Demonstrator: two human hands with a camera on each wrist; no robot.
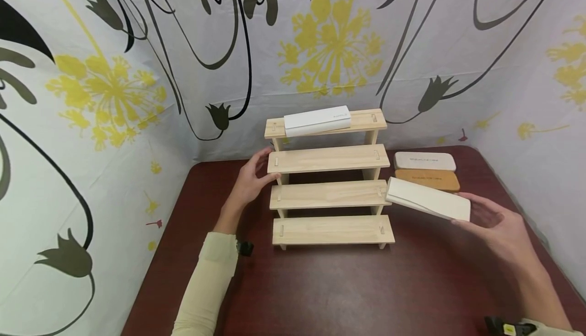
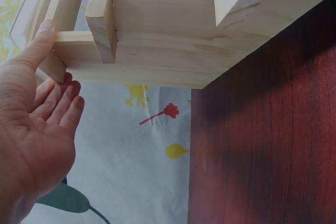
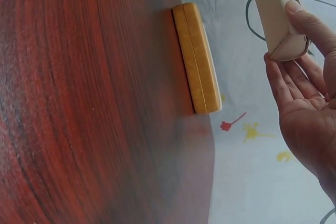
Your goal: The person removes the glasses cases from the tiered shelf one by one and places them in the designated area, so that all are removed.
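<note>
A stepped wooden display rack (image 1: pixel 331 159) with several tiers stands on the table. My left hand (image 1: pixel 248 182) grips its left side near the second tier from the top; in the left wrist view the thumb (image 2: pixel 41 44) lies on one side of a board end, the fingers on the other. My right hand (image 1: pixel 503 232) holds a cream glasses case (image 1: pixel 430 199) by its right end, thumb in front. The case is raised, tilted, its left end at the right end of the third tier. A white glasses case (image 1: pixel 317 121) lies on the top tier.
Right of the rack, a white hard case (image 1: pixel 425 161) lies behind a mustard-yellow case (image 1: pixel 428 179) on the dark red table (image 1: pixel 339 285). Patterned cloth (image 1: pixel 261 71) hangs behind the table and along both sides.
</note>
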